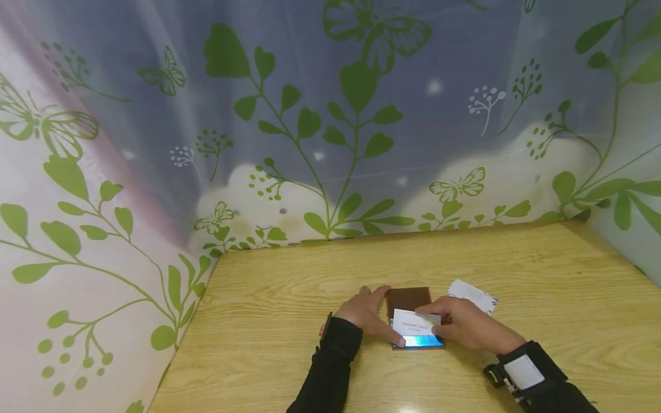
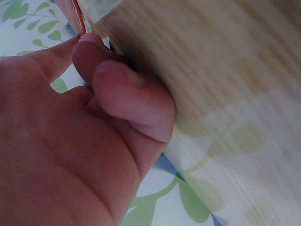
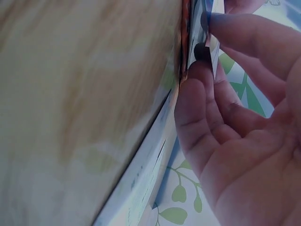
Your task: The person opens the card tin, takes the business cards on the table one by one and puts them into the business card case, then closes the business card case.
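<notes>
A brown card holder (image 1: 409, 296) lies on the wooden table, its thin edge (image 3: 185, 42) showing in the right wrist view. Over its lower half is a white business card (image 1: 413, 321) printed "COMPANY LOGO", with a shiny blue band (image 1: 423, 341) along the bottom. My left hand (image 1: 364, 314) grips the holder's left side, index finger at the top corner and thumb at the lower left; the other fingers (image 2: 136, 99) curl near the tabletop. My right hand (image 1: 462, 322) pinches the business card at its right side between thumb and fingers.
Another white card (image 1: 472, 295) with a blue-marked corner lies on the table (image 1: 258, 321) just behind my right hand. A curtain (image 1: 310, 143) with green leaves and butterflies rises along the table's back edge and left side.
</notes>
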`<action>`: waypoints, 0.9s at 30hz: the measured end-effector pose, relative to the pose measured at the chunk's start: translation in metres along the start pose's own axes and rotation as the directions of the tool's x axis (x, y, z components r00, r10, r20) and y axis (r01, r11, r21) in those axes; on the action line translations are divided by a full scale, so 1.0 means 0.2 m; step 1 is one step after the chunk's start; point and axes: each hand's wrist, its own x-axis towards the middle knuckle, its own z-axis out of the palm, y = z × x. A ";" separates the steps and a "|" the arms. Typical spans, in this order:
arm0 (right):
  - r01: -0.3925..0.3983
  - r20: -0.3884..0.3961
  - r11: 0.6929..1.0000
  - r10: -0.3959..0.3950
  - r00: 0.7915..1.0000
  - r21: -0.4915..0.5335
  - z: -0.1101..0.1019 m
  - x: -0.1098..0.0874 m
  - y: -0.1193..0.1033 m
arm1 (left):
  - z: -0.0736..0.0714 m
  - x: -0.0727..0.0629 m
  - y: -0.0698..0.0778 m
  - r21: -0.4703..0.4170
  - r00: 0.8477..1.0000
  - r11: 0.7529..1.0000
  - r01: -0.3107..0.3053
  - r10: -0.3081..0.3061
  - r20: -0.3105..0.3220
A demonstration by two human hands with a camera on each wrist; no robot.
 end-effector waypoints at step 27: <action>0.018 -0.026 0.998 -0.020 0.999 -0.052 0.02 -0.01 0.01 | 0.00 0.00 0.00 0.000 1.000 1.000 -0.001 0.001 0.008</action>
